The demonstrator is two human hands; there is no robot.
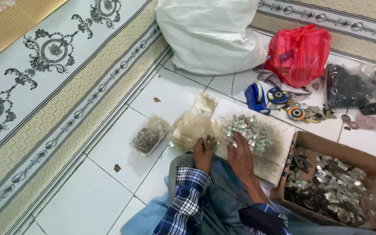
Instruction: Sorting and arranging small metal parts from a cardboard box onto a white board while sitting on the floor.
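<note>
Right hand (240, 154) flat beside metal clips (249, 130) heaped without common direction

One white sack (209, 32), one red bag (299, 52), one cardboard box (327, 148), two abrasive discs (278, 95), two hands (240, 159)

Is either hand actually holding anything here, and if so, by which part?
The left hand pinches a few small metal pieces at its fingertips. The right hand lies flat beside the pile of metal pieces, gripping nothing.
</note>
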